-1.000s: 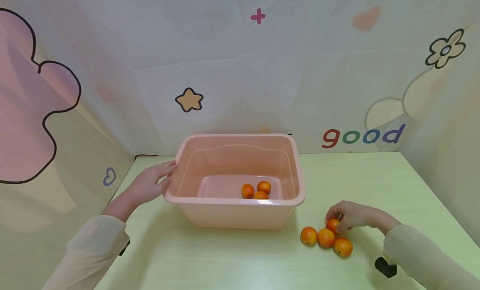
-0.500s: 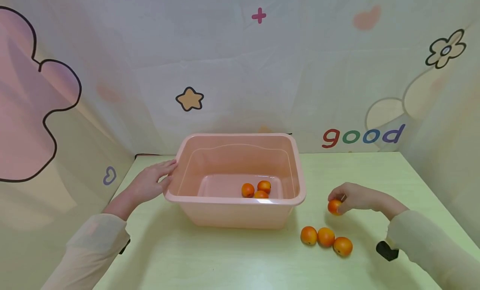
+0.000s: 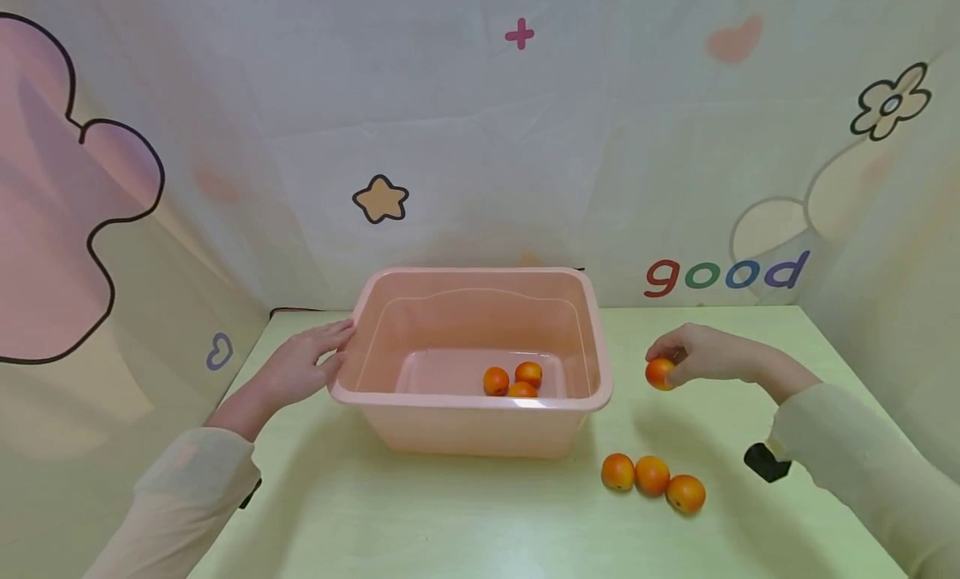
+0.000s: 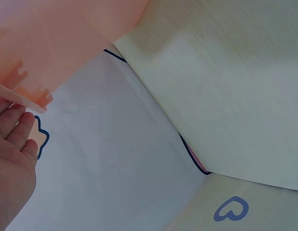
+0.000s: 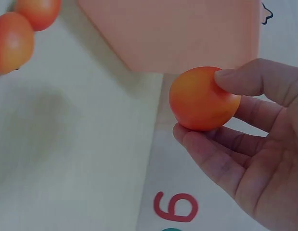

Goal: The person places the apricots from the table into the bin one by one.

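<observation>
Altogether seven oranges show in the head view. One orange (image 3: 660,372) sits in the right hand (image 3: 708,356), whose grip is closed round it with thumb on top and fingers (image 5: 221,163) curled beneath, lifted clear of the table (image 3: 480,521). Three oranges on the table (image 3: 652,476) lie in a touching row below and a little to the near side of that grip, well apart from it; two of them show at the edge of the right wrist view. Three oranges in the tub (image 3: 514,379) rest bunched together on its floor, to the left of the right grip and lower than it.

One pink tub (image 3: 472,416) stands between the two hands. Its right wall and rim lie between the held orange and the fruit inside. The left hand (image 3: 300,366) rests flat against the tub's left rim, its grip loose and holding nothing, fingers (image 4: 21,127) straight and touching the rim's underside edge in the left wrist view.

Beyond both grips hangs one printed backdrop (image 3: 480,146) with a star, a plus sign and the word "good". One black strap part (image 3: 765,462) shows under the right sleeve.
</observation>
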`<move>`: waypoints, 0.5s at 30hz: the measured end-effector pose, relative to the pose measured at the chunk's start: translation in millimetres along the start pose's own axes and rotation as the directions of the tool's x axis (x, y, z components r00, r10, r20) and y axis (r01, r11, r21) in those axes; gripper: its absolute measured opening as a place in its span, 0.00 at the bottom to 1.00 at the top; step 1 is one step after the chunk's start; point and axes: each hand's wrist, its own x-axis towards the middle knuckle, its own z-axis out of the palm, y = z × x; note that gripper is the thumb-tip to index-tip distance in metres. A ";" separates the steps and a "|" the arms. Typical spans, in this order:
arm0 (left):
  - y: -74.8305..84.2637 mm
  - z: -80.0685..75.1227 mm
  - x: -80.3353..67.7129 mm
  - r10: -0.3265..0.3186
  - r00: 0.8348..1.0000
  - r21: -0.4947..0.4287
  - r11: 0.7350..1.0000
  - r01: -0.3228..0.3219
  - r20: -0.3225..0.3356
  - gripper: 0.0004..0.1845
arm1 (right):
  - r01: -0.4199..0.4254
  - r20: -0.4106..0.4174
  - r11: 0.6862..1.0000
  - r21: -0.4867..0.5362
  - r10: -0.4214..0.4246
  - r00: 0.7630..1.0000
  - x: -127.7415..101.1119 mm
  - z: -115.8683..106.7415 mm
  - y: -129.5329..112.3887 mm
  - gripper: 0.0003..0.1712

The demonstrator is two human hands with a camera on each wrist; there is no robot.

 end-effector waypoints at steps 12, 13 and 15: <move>-0.9 0.2 -0.3 -0.007 1.000 0.000 1.000 0.007 0.000 0.24 | 0.031 -0.075 0.995 -0.098 -0.038 0.996 2.6 -28.4 -42.8 0.21; -1.2 0.2 -0.2 -0.005 1.000 0.000 1.000 0.005 0.000 0.24 | 0.032 -0.079 0.994 -0.102 -0.040 0.996 3.4 -30.9 -46.8 0.21; -1.6 0.2 0.1 0.000 1.000 0.000 1.000 0.000 -0.002 0.24 | 0.044 -0.087 0.992 -0.120 -0.055 0.995 6.2 -35.3 -53.6 0.20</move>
